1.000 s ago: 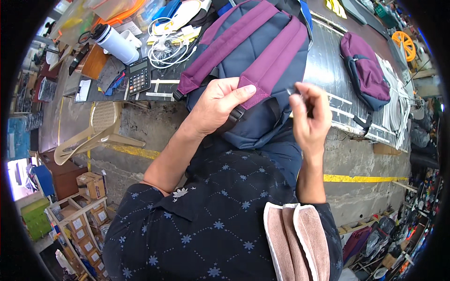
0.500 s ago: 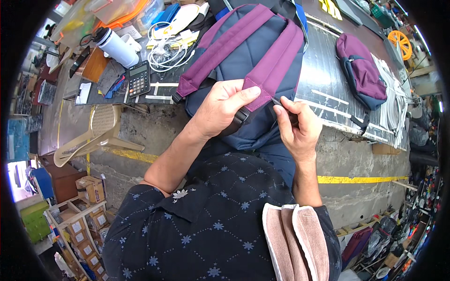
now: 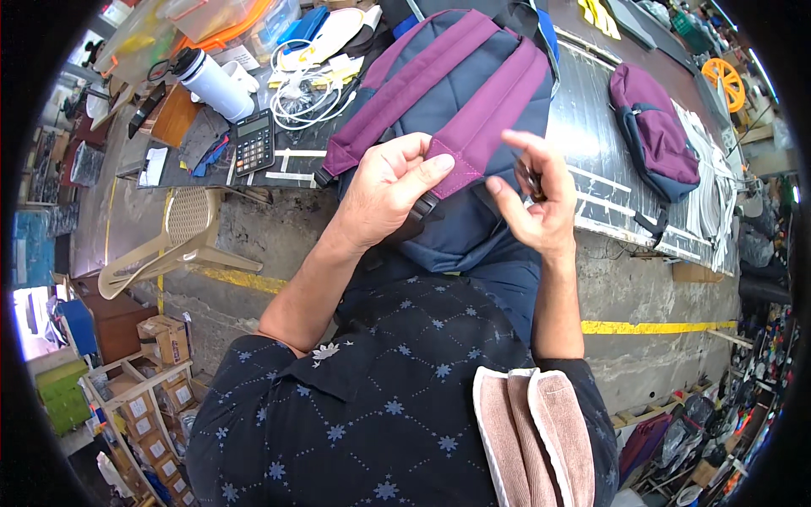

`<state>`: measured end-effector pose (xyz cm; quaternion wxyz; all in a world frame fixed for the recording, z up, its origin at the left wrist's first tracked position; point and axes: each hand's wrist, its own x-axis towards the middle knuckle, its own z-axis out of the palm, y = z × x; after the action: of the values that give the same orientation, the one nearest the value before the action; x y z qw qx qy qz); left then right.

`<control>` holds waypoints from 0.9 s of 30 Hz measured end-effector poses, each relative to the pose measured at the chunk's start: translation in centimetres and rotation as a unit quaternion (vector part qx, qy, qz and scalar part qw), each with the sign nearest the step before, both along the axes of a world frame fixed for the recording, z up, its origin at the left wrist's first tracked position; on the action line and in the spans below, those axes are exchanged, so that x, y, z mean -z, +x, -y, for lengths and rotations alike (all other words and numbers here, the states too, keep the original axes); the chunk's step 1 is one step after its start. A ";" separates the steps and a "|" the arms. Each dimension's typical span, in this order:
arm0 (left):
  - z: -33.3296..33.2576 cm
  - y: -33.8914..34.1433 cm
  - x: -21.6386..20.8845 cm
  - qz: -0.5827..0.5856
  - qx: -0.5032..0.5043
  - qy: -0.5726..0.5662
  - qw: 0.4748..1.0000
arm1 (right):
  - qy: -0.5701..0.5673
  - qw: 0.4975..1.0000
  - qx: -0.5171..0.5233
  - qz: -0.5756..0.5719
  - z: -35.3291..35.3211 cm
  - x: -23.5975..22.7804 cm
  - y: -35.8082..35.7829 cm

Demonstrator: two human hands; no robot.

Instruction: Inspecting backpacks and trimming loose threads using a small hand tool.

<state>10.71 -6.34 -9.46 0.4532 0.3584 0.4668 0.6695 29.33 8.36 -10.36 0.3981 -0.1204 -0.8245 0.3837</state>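
Note:
A navy backpack [image 3: 420, 108] with purple shoulder straps rests against the table edge in front of me, its lower end towards my lap. My left hand [image 3: 382, 193] pinches the stitched lower end of the right-hand shoulder strap [image 3: 492, 118], thumb on top. A black buckle [image 3: 425, 204] hangs just below that end. Beside it, my right hand [image 3: 545, 207] is raised with thumb and index finger apart. Its curled fingers hold a small dark metal tool [image 3: 532, 182], which looks like thread snips but is mostly hidden.
A second purple and navy bag [image 3: 655, 135] lies on the table [image 3: 583, 106] at the right, near white strips [image 3: 708, 177]. At the left are a calculator [image 3: 253, 145], a white bottle [image 3: 213, 86] and coiled white cable [image 3: 308, 97]. A beige plastic chair [image 3: 190, 228] stands below.
My right hand has drawn slightly away from the strap end, and its thumb and index finger have spread apart. My left hand and the strap end have shifted a little left.

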 end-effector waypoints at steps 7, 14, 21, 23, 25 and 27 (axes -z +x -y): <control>0.3 -1.2 0.6 -0.022 0.001 -0.020 1.000 | 0.170 0.978 -0.104 -0.057 -1.3 0.4 -1.9; 0.7 -2.3 1.1 -0.031 -0.025 -0.040 0.998 | -0.063 0.996 -0.052 -0.034 -0.4 0.4 -0.8; 0.1 -0.5 0.2 -0.019 -0.031 0.000 0.999 | 0.133 0.990 0.034 -0.015 1.3 0.6 0.1; 0.1 -0.2 0.1 -0.023 -0.027 0.001 0.999 | 0.119 0.991 0.048 -0.028 2.0 1.3 0.3; 0.1 0.2 0.1 -0.029 -0.029 -0.001 0.999 | 0.113 0.990 0.067 -0.046 2.4 1.5 0.4; 0.1 0.3 0.0 -0.030 -0.020 0.007 0.999 | 0.107 0.990 0.070 -0.054 2.7 1.7 0.1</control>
<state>11.06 -6.48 -9.41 0.4230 0.3721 0.4822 0.6709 29.47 5.69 -12.03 0.4783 -0.1139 -0.8279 0.2698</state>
